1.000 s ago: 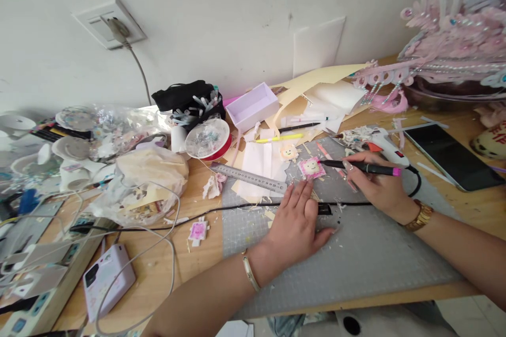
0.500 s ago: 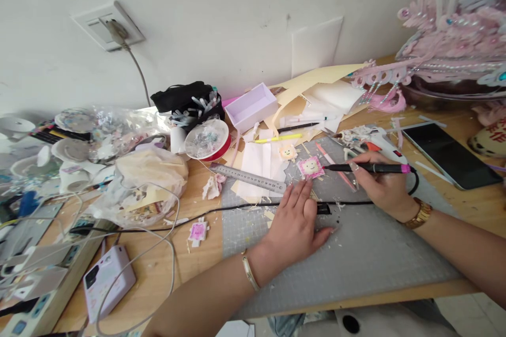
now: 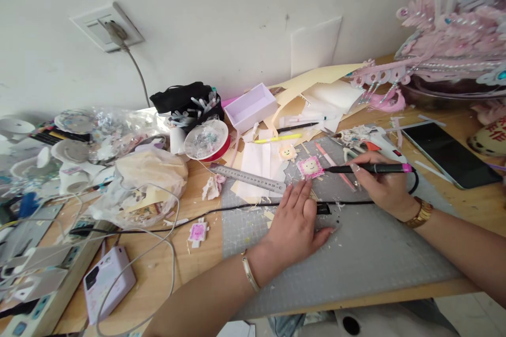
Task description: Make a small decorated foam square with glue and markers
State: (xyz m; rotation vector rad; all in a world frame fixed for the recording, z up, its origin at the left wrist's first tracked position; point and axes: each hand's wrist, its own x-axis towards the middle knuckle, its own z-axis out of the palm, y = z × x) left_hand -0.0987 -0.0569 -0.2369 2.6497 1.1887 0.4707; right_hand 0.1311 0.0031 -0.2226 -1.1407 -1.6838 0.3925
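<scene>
My right hand (image 3: 381, 187) is closed around a black marker pen (image 3: 356, 168) with a magenta end. The pen lies nearly level, its tip at the right edge of a small square smiley-face piece (image 3: 310, 167) with a pink border. Palm down on the grey cutting mat (image 3: 356, 253), my left hand (image 3: 294, 221) has its fingers stretched out, fingertips at the piece's lower edge. A black cable (image 3: 237, 207) passes under the left hand and loops near the pen's rear end; whether it joins the pen I cannot tell. A smaller orange-edged smiley piece (image 3: 287, 152) lies to the left.
A steel ruler (image 3: 249, 180), a yellow pen (image 3: 279, 138) and a pink pen (image 3: 335, 166) lie around the pieces. Behind stand a lilac box (image 3: 252, 107) and a black pen pouch (image 3: 182, 99). A phone (image 3: 450, 154) is at right; a power strip (image 3: 51, 289) is at left.
</scene>
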